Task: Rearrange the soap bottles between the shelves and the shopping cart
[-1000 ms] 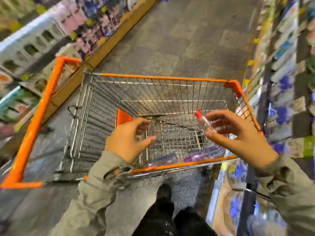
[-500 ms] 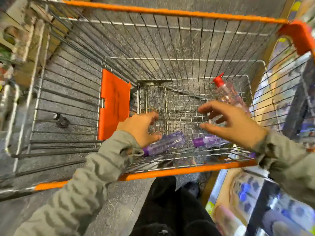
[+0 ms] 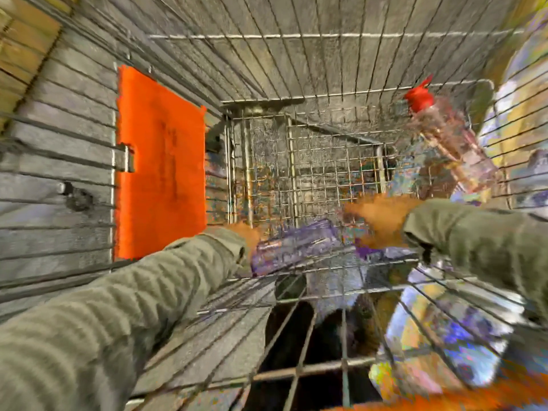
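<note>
1. While both my hands are down inside the shopping cart [image 3: 326,37], the purple bottle [image 3: 296,247] lies flat on its wire floor between them. Its long axis runs left to right, with the right end angled slightly away from me.
2. My left hand [image 3: 246,235] is the nearer one. It sits at the bottle's left end and seems to touch it, but my sleeve and the blur hide the fingers, so I cannot tell whether it grips.
3. My right hand [image 3: 382,221] is just past the bottle's right end, above a second purple bottle [image 3: 370,252] that barely shows. It is too smeared to tell whether the fingers are spread or curled.
4. A clear bottle [image 3: 453,143] leans on the cart's right wall with its red pump up, beyond my right hand and apart from it.
5. I judge the left hand best placed to take the purple bottle, closing across its short width.
</note>
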`<state>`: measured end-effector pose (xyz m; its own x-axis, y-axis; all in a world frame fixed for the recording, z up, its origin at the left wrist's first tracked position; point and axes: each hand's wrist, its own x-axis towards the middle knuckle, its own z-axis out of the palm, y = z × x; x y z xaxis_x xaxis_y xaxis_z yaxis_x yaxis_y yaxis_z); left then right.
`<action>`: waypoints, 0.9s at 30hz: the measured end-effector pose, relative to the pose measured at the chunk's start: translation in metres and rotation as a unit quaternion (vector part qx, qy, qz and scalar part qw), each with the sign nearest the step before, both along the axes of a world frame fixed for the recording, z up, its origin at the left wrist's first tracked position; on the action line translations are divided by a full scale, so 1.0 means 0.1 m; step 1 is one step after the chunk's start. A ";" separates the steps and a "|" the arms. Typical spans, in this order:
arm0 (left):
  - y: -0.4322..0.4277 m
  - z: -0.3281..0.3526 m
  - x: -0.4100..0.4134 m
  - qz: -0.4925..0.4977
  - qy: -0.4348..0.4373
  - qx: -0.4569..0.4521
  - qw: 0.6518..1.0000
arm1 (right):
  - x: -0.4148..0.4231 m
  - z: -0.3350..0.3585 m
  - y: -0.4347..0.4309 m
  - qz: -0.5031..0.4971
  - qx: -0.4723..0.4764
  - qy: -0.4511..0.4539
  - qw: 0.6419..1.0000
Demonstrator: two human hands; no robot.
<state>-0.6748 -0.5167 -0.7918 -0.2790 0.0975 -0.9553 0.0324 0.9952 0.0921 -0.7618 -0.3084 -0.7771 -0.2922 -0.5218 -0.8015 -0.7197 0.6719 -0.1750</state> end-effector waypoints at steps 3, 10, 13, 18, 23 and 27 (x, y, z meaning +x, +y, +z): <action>-0.01 -0.16 0.08 -0.006 -0.033 -0.016 0.999 | 0.01 -0.30 0.04 0.049 0.036 0.004 0.998; -0.01 -0.50 0.23 0.123 -0.063 -0.013 0.990 | 0.12 -0.77 0.19 0.121 0.100 -0.021 0.987; -0.03 -0.66 0.33 0.186 -0.060 -0.020 0.981 | 0.18 -0.89 0.22 0.118 0.122 -0.031 0.985; -0.03 -0.80 0.43 0.227 -0.003 -0.005 0.974 | 0.25 -0.91 0.15 0.100 0.152 -0.058 0.982; -0.06 -0.90 0.48 0.256 0.012 -0.008 0.966 | 0.30 -0.92 0.11 0.107 0.152 -0.095 0.978; -0.15 -0.99 0.60 0.306 0.022 -0.010 0.952 | 0.32 -0.93 0.10 0.145 0.118 -0.082 0.979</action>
